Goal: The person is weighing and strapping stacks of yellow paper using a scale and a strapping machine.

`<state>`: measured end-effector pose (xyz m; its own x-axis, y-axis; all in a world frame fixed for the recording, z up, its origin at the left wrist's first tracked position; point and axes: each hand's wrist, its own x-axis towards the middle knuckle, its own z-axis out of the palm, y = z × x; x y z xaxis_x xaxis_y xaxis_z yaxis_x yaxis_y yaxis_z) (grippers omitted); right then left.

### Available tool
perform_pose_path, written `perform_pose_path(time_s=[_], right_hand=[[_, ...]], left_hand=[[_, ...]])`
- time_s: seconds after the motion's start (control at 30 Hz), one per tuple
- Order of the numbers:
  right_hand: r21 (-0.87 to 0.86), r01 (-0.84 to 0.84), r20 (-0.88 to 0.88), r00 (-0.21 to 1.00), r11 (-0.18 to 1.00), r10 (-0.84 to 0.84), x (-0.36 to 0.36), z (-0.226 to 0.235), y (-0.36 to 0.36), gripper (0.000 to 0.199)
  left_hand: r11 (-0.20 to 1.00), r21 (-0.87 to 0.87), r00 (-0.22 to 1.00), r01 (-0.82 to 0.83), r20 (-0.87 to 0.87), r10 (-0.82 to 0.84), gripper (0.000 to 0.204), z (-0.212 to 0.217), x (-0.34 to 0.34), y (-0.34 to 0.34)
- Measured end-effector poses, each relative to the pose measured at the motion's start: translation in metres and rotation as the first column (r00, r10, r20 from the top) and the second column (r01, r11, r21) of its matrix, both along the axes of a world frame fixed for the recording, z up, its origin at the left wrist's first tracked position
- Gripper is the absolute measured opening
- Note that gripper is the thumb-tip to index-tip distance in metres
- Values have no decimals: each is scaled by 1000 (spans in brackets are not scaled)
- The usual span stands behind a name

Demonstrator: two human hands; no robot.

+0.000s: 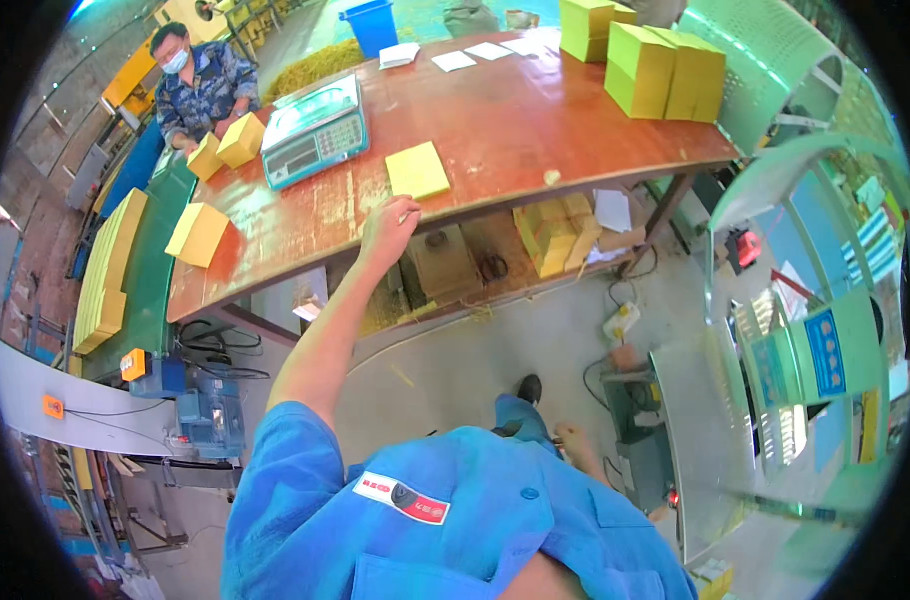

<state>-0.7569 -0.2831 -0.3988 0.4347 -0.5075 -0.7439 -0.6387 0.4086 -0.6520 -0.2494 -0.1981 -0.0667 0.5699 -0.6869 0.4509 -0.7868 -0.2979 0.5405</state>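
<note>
My left hand (387,232) reaches to the front edge of the red-brown table, its fingers curled. A small pale bit shows at the fingertips, too small to name. Just beyond the fingers a square yellow paper pad or packet (417,171) lies flat on the tabletop. To its left stands a teal-and-white weighing scale (315,135) with a keypad and display. My right hand (577,447) hangs low by my side, away from the table; its fingers are small and partly hidden.
The table (495,130) carries yellow blocks (665,75) at its far right and white sheets (455,61) at the back. Left, a green conveyor (155,250) bears a row of yellow packs (110,270). A masked person (205,85) handles yellow blocks there. A green metal machine (815,350) stands right.
</note>
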Motion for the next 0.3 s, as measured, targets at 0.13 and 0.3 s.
perform_pose_path(time_s=[0.13,0.3], right_hand=[[-10,50,94,994,999,-49,49,33,-96,30],[-346,-352,32,922,870,386,128,80,-203,33]], left_hand=[[977,129,980,-172,125,156,38,-42,57,-45],[954,295,993,-53,114,20,53,-113,107,-96]])
